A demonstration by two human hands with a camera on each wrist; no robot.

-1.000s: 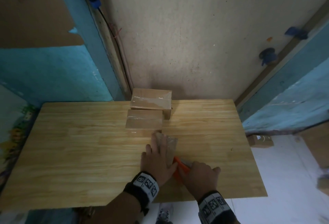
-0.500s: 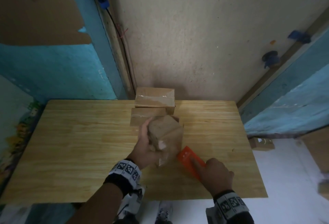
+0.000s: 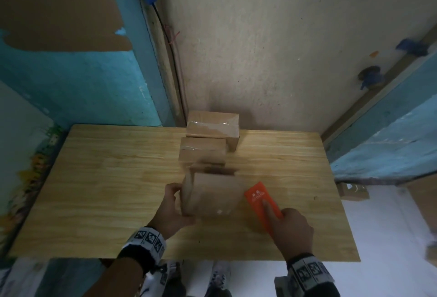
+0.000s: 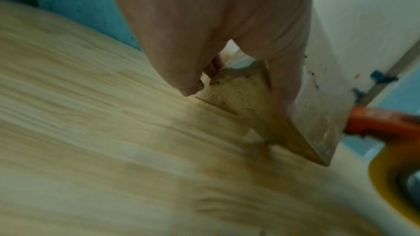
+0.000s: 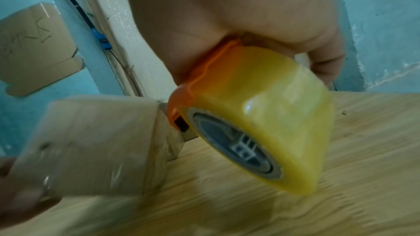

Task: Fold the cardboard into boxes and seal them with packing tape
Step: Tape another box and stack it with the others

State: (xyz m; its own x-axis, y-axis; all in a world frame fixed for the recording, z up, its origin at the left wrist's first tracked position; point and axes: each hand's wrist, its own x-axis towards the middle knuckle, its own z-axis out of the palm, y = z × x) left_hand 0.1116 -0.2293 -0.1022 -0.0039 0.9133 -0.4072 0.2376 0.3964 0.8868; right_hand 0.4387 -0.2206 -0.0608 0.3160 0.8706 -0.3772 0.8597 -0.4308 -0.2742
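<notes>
A small cardboard box (image 3: 212,192) hangs tilted just above the wooden table (image 3: 106,178), its far flaps loose. My left hand (image 3: 173,207) grips its left end, thumb on the near side. In the left wrist view the box (image 4: 247,100) sits between thumb and fingers. My right hand (image 3: 290,228) holds an orange tape dispenser (image 3: 261,201) just right of the box, index finger along its top. The right wrist view shows the yellowish tape roll (image 5: 261,114) in the dispenser, next to the box (image 5: 90,146).
Two taped boxes stand at the table's far edge: one by the wall (image 3: 212,124), one in front of it (image 3: 202,151). More cardboard boxes (image 3: 353,191) lie on the floor to the right. Flat cardboard (image 3: 59,6) hangs on the blue wall at the left.
The left hand lifted the box off the table and turned it over. The right hand drew the tape dispenser away to the right of the box.
</notes>
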